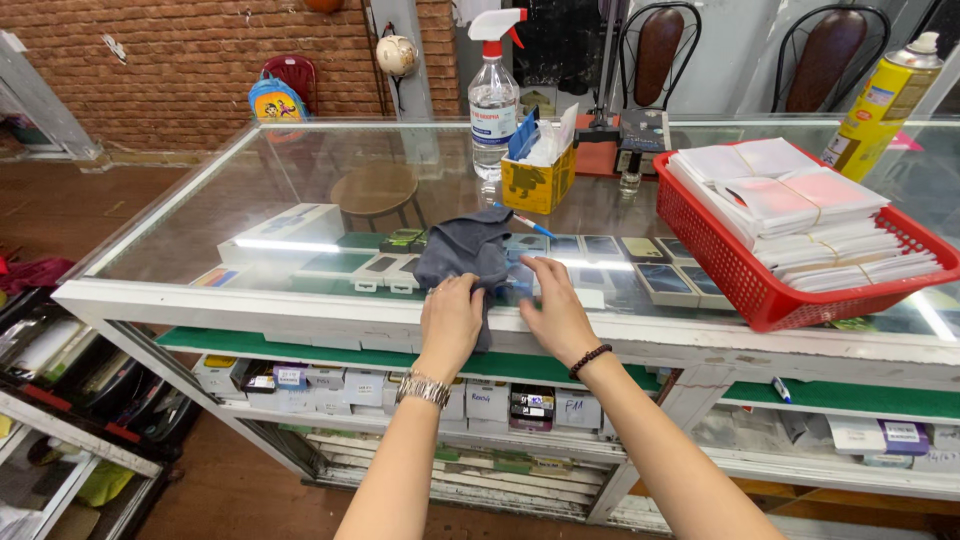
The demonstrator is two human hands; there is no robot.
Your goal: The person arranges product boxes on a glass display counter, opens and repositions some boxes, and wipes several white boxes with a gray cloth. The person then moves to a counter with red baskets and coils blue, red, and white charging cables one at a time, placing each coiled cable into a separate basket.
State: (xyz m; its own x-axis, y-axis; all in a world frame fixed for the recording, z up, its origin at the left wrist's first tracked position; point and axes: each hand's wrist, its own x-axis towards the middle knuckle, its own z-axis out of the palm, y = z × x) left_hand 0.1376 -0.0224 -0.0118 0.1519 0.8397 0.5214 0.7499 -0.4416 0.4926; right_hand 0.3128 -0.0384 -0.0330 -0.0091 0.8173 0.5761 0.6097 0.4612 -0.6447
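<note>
At the glass counter's front edge, left hand grips a grey cloth; right hand lies flat beside it, red basket near.

Two bare forearms, entering from the lower edge and converging upward toward the centre. Left arm: near vertical in view, wrist straight, a metal link watch at the wrist. Left hand: palm down, back of hand to the camera, fingers curled forward and together, a ring on one finger; grip closed lightly at the fingertips. Right arm: rising on a diagonal from the lower right, a dark beaded bracelet at the wrist. Right hand: palm down, fingers extended and slightly spread, pointing up and left, flat, not clenched. Hands just beside each other, thumbs inward, not overlapping.
</note>
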